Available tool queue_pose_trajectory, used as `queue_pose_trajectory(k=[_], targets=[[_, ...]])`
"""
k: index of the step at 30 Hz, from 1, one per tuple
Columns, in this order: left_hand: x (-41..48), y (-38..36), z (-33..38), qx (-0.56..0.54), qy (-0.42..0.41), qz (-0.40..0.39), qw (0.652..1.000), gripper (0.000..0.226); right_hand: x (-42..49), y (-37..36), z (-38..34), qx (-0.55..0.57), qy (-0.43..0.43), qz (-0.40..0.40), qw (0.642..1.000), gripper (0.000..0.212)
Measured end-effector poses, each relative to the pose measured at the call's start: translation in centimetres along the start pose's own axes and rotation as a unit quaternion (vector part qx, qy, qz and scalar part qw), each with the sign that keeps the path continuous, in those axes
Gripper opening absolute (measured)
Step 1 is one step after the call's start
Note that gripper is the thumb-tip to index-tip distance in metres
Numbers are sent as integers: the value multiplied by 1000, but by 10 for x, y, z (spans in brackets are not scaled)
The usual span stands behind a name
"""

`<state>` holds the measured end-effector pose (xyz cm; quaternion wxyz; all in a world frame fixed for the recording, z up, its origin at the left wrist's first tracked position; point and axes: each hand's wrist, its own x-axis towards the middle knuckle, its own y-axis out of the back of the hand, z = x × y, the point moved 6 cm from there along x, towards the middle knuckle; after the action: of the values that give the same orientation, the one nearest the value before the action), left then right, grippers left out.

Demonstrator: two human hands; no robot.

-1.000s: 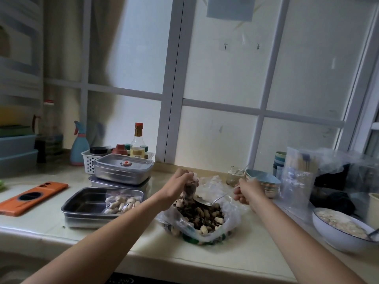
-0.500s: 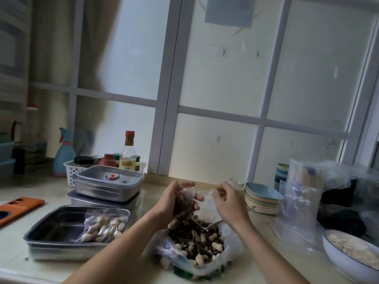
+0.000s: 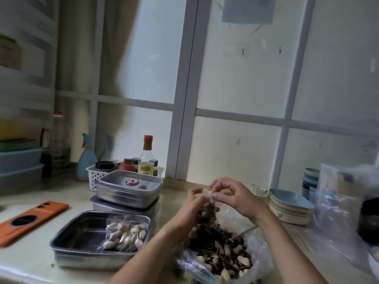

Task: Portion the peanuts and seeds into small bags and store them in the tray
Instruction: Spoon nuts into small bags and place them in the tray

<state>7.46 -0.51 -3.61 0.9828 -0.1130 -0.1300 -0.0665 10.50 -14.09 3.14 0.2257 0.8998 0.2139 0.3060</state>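
Two bare hands meet over the middle of the bench (image 3: 30, 261), sharing one small bag (image 3: 208, 212) of clear plastic packed with dark seeds and pale peanuts. The left hand (image 3: 188, 212) curls round the filled belly of the bag from its left side. The right hand (image 3: 238, 196) pinches the mouth strip at the top, with thumb and fingers (image 3: 214, 195) closed on it. The small bag hangs directly above the large bag (image 3: 262, 263) of mixed nuts and seeds, which sits open on the bench with a spoon (image 3: 244, 232) lying in it. To the left, well apart from the hands, an open steel tray (image 3: 61, 238) holds one filled bag (image 3: 125, 234) of peanuts, lying toward its right wall.

We judge the step in hand to be sealing the mouth. To do it well, we would have the left hand hold the load low, so no nut or seed sits in the strip. We would then run the right pinch along the full width, end to end, pressing firmly. We would work over the large bag, so any spill drops back in. Once shut, the small bag belongs beside the other in the tray.
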Motion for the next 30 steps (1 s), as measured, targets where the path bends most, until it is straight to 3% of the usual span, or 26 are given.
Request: queue_pose_trajectory(k=[3,8,11,14,18,30], targets=[[2,4,-11,76,11,1,997,65,-4,-1,9,42,8,38,998,15],[5,3,-14,105,-5,-8,994,40,-9,-3,24,9,-8,32,999,23],[5,3,-12,134,-18,-4,991,48,-10,-2,22,-19,11,34,999,15],[6,4,-13,138,-23,4,990,48,-13,0,14,-46,50,48,997,9],[3,3,-11,143,-29,1,989,42,-16,-1,17,-119,38,82,989,7],[-3,-2,-5,155,-43,0,987,34,-17,-9,21,-95,32,58,993,12]])
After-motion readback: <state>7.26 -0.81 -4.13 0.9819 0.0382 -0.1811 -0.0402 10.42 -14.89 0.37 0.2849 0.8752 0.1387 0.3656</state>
